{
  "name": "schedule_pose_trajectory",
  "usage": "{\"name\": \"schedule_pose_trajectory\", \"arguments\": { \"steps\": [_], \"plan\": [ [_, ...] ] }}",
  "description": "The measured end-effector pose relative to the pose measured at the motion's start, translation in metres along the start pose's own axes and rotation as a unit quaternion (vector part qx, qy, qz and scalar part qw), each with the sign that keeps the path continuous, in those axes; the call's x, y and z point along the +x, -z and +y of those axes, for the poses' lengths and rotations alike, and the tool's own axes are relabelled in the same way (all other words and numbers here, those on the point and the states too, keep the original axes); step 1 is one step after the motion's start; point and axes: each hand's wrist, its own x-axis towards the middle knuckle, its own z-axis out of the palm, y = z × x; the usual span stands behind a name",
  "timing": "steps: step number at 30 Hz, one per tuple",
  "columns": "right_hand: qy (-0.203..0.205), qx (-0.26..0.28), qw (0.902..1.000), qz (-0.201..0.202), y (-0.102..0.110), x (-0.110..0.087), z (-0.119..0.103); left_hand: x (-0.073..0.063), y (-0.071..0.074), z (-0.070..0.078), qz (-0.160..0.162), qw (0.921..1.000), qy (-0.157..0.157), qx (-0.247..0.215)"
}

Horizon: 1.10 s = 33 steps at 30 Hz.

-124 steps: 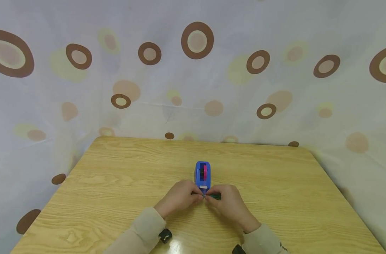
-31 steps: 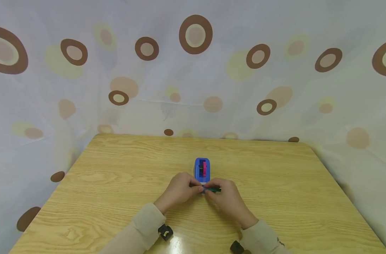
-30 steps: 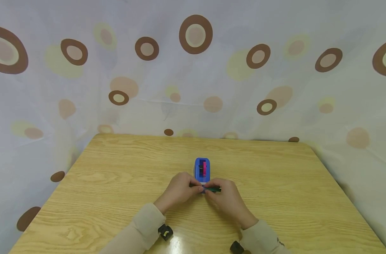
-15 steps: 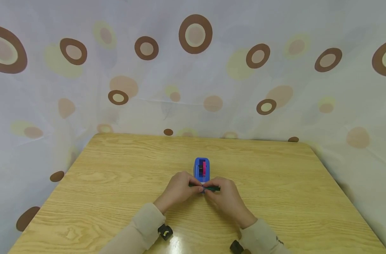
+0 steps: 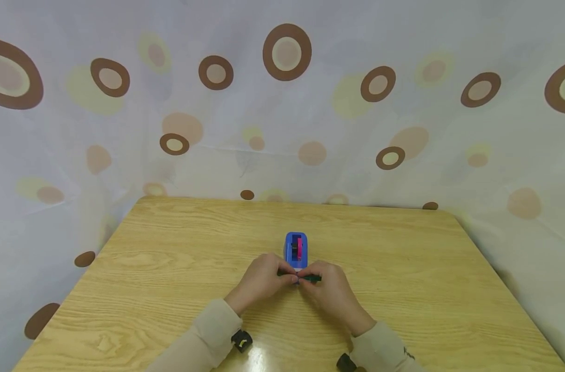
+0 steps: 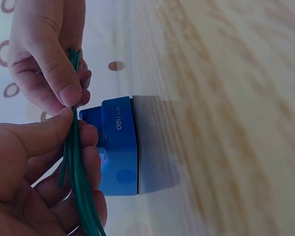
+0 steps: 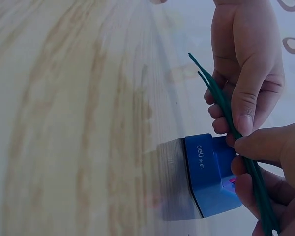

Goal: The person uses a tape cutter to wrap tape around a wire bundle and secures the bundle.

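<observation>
A bundle of thin green strands [image 6: 77, 162] runs sideways between the two hands, its ends sticking out past the fingers. The left hand [image 5: 263, 279] pinches it between thumb and fingers, and the right hand [image 5: 330, 287] pinches it just alongside, thumb tips almost meeting. Right behind the fingertips stands a blue tape dispenser [image 5: 295, 251] with a pink tape core; in the head view the hands overlap its front end. In the right wrist view, loose strand tips of the green bundle [image 7: 214, 88] fan out beyond the left hand. The fingers hide the bundle's middle.
The dispenser rests on a wood-grain table [image 5: 194, 237]. Behind the table hangs a pale cloth [image 5: 338, 46] with brown and beige circles. Dark wrist cameras sit at both beige sleeves [image 5: 219, 325].
Compared with about four seconds ago, both hands and the green bundle are nearer the dispenser's front. Over the last second the fingertips have shifted only slightly, drawing a little closer together.
</observation>
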Motion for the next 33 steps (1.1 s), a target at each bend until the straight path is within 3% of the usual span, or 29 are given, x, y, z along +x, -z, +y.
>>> {"name": "schedule_pose_trajectory", "arguments": {
  "steps": [10,27,33],
  "plan": [
    [-0.001,-0.004,1.0,-0.001,0.0,0.0,0.002,-0.001,0.004,0.002,-0.008,0.9997,-0.014,0.017],
    [-0.026,0.007,0.9996,-0.011,0.0,-0.002,0.002,0.003,0.009,-0.005,0.01,0.9997,-0.003,-0.021],
    [-0.022,0.01,0.9996,-0.012,0.001,-0.002,0.003,0.006,0.009,-0.008,-0.001,0.9994,0.001,-0.035]
  ]
}}
